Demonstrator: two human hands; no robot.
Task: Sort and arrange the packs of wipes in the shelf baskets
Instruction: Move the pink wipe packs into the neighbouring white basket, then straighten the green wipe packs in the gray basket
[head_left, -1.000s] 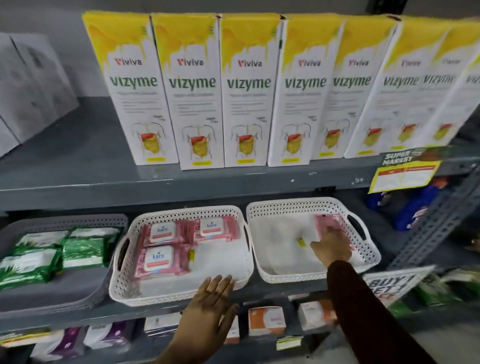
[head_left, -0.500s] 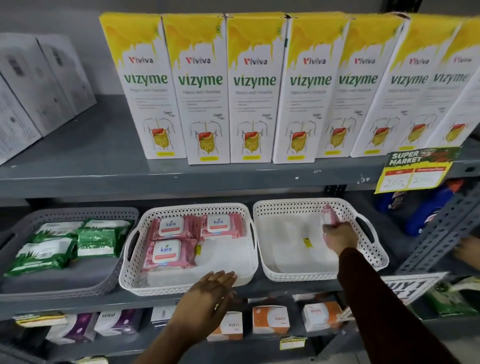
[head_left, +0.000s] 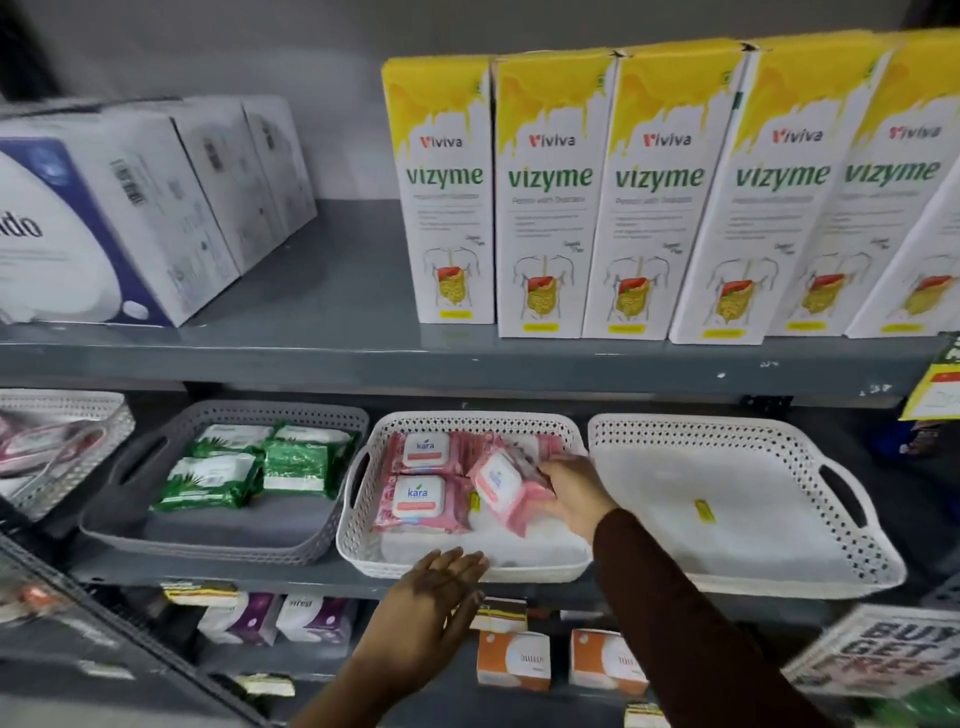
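My right hand (head_left: 569, 493) grips a pink pack of wipes (head_left: 501, 483), tilted, over the right half of the middle white basket (head_left: 363, 545). Two pink "kara" packs (head_left: 418, 501) lie flat in that basket's left half, with more pink packs behind. My left hand (head_left: 426, 618) rests with fingers spread against the basket's front rim. The right white basket (head_left: 857, 540) holds only a small yellow tag (head_left: 702, 511). Left of the pink packs, a grey basket (head_left: 130, 467) holds several green packs of wipes (head_left: 218, 480).
Tall yellow-and-white Vizyme boxes (head_left: 545, 208) and white cartons (head_left: 156, 208) stand on the shelf above. Another white basket (head_left: 78, 415) sits at far left. Orange boxes (head_left: 514, 660) and purple packs (head_left: 291, 621) fill the shelf below. A promo sign (head_left: 883, 654) sticks out at lower right.
My right hand lifted the pink pack out of the right basket and carried it left over the middle basket. The view swung left. My left hand stayed at the basket's front rim.
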